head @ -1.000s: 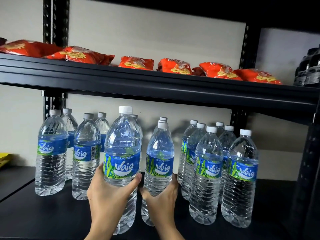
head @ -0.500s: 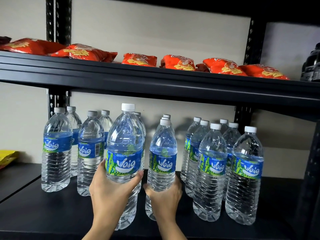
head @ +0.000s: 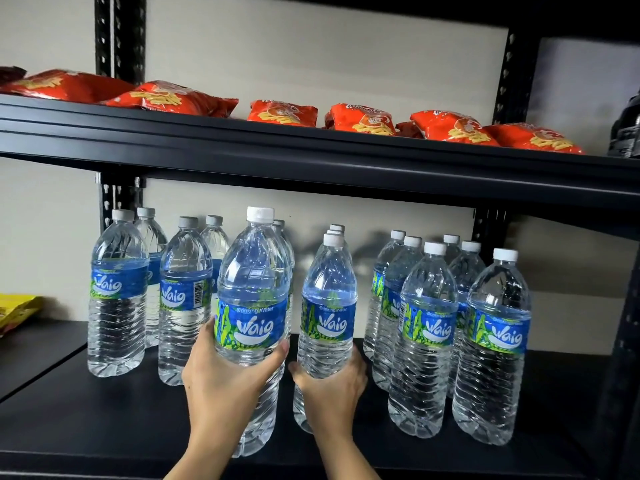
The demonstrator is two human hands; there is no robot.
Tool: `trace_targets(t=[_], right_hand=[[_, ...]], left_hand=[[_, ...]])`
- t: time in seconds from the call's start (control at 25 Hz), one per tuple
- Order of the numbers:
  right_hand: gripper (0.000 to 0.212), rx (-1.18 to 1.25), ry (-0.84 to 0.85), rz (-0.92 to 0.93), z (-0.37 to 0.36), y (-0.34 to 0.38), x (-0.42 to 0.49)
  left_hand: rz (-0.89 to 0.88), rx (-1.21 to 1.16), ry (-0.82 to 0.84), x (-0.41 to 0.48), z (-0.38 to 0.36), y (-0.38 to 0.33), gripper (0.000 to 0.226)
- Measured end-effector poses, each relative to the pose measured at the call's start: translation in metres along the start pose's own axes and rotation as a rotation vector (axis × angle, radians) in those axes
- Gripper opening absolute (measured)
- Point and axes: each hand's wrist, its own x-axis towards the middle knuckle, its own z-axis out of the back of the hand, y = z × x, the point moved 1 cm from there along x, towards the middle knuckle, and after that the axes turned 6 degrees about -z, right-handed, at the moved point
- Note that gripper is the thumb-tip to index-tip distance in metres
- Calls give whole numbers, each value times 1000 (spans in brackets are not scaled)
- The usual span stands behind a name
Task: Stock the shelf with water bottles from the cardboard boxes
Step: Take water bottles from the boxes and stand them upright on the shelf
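My left hand (head: 221, 386) grips a clear water bottle (head: 254, 289) with a blue label and white cap, upright near the front of the black shelf (head: 104, 427). Beside it my right hand (head: 330, 389) grips a second, similar bottle (head: 329, 299), which stands a little further back. Several more bottles stand in rows on the shelf, a group at the left (head: 117, 292) and a group at the right (head: 495, 348). No cardboard box is in view.
An upper black shelf (head: 311, 157) carries several red snack bags (head: 282, 113) just above the bottle caps. Dark bottles (head: 627, 133) sit at its far right. A yellow packet (head: 17, 308) lies at the left. A black upright post (head: 620, 358) bounds the right side.
Both hands have pushed their bottles slightly deeper onto the shelf, and the view has shifted a little to the left.
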Motion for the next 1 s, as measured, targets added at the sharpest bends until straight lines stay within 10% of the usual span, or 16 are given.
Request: trace_targets(t=[0.6, 1.0], right_hand=[[126, -885, 706, 175, 60, -47, 24], [115, -973, 751, 179, 60, -45, 28]], left_hand=[[-25, -19, 83, -6, 4, 12, 68], [-26, 25, 152, 23, -30, 36, 79]])
